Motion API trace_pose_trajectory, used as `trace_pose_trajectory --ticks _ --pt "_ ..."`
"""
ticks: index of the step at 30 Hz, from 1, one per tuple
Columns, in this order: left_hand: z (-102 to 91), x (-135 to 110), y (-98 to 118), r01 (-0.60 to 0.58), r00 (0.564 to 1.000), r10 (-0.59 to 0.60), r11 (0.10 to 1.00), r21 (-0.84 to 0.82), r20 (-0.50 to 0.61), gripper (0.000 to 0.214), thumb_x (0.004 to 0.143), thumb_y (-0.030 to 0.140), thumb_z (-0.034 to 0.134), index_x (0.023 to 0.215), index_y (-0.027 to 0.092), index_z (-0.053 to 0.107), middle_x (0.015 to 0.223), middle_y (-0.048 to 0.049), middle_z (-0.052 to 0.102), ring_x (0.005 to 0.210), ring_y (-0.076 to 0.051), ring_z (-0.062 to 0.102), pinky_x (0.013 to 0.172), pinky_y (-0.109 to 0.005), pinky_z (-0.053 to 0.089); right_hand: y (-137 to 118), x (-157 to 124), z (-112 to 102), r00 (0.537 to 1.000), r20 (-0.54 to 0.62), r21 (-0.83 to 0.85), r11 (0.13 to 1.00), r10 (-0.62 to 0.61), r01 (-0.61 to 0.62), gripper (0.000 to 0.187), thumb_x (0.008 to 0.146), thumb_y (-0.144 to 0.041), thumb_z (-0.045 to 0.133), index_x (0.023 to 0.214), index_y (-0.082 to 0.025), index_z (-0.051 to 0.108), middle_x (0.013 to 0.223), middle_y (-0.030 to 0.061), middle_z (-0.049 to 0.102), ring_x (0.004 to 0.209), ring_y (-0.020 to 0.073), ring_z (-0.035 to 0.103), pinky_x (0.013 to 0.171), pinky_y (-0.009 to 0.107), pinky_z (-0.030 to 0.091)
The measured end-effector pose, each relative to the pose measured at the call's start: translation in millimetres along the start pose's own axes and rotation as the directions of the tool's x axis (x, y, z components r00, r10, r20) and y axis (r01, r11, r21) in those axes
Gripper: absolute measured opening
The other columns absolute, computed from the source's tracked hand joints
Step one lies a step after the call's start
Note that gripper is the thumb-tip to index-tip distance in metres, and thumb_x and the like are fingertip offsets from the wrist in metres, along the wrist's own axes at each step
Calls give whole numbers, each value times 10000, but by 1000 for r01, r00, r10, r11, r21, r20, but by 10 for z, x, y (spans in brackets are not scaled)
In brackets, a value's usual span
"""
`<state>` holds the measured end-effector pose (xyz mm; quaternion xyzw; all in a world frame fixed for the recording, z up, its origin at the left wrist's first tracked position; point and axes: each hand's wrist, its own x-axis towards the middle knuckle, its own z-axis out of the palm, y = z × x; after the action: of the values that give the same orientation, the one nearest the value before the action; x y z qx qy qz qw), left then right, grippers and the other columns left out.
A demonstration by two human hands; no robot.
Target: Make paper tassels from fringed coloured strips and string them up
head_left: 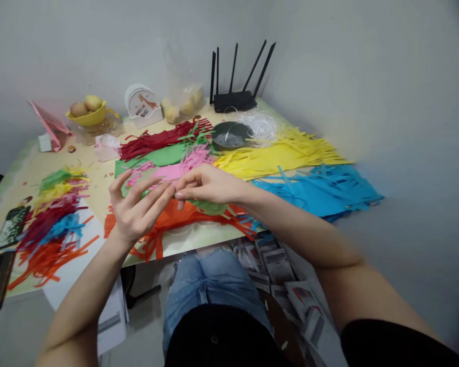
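Note:
My left hand (pixel 139 206) and my right hand (pixel 201 184) meet at their fingertips above the table's front. Both hands pinch there, the left with its outer fingers spread; what lies between the fingertips is too small to make out. Right below them lie orange fringed paper (pixel 179 216) and light green strips (pixel 210 206). Just behind are pink fringed paper (pixel 168 172) and green paper (pixel 164 155), partly covered by my hands. Yellow fringed paper (pixel 260 160) and blue fringed paper (pixel 309 196) spread out to the right. Dark red fringed paper (pixel 156 140) lies farther back.
At left is a multicoloured pile of strips (pixel 57 219) beside two phones (pixel 13 227). A dark bowl (pixel 231 135), clear cord (pixel 260 125), a black router (pixel 235 101), a yellow fruit bowl (pixel 87 117) and a giraffe-print holder (pixel 143 106) stand at the back. Packets (pixel 279 265) fill the space below.

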<state>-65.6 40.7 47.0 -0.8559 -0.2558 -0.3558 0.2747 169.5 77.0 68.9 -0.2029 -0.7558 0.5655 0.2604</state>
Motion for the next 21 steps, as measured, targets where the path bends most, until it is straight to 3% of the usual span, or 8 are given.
trace_pose_trajectory --ticks 3,6,8,10,14,16,18,21 --pt "57 6 59 76 993 -76 997 -1 -87 327 878 119 683 1135 314 737 932 -4 808 1004 -227 736 1121 -517 373 132 21 110 995 -103 196 980 -1 21 238 853 -366 737 836 -130 711 770 36 769 718 114 688 726 238 519" --pt "124 49 180 283 944 -296 953 -105 -145 254 881 121 667 1048 289 760 921 -6 803 936 -194 748 1104 -473 429 207 38 217 977 -202 340 931 -63 131 266 816 -392 787 877 -142 718 747 21 763 722 120 706 751 250 544" --pt "146 97 290 436 864 -474 873 -219 -168 205 891 146 666 1018 265 774 966 -20 800 931 -183 750 1093 -450 463 225 75 254 962 -247 403 890 -120 214 278 808 -400 797 897 -147 724 749 20 764 722 122 713 766 258 559" --pt "152 149 403 585 740 -662 720 -373 -116 165 911 199 664 1012 244 787 1032 -39 796 982 -192 746 1066 -428 504 222 118 260 945 -286 406 874 -156 267 269 824 -399 783 893 -148 716 764 23 762 729 123 716 777 260 567" --pt "228 232 556 732 454 -887 316 -603 86 221 918 346 683 1051 213 800 1037 -62 795 994 -218 750 908 -352 600 190 159 276 903 -393 233 932 -171 278 194 882 -335 716 934 -164 641 780 -5 726 746 111 705 778 240 558" --pt "326 265 580 731 369 -925 228 -644 91 240 891 372 717 1039 205 807 992 -62 798 954 -224 757 870 -345 613 197 153 309 879 -443 99 965 -177 245 132 913 -284 664 961 -178 601 837 -11 709 756 101 695 756 222 545" --pt "412 292 571 714 337 -941 238 -659 25 204 884 350 729 998 204 813 973 -57 800 938 -222 759 889 -360 610 236 146 296 865 -443 -87 972 -236 220 82 951 -264 603 970 -184 606 953 15 716 854 114 697 806 236 540" --pt "375 295 515 667 362 -921 366 -649 -146 135 902 281 708 974 226 808 994 -39 798 1009 -213 739 1005 -404 561 357 157 -24 865 -328 -444 870 -379 213 146 979 -287 574 982 -186 681 1097 55 740 1068 163 664 999 311 490"
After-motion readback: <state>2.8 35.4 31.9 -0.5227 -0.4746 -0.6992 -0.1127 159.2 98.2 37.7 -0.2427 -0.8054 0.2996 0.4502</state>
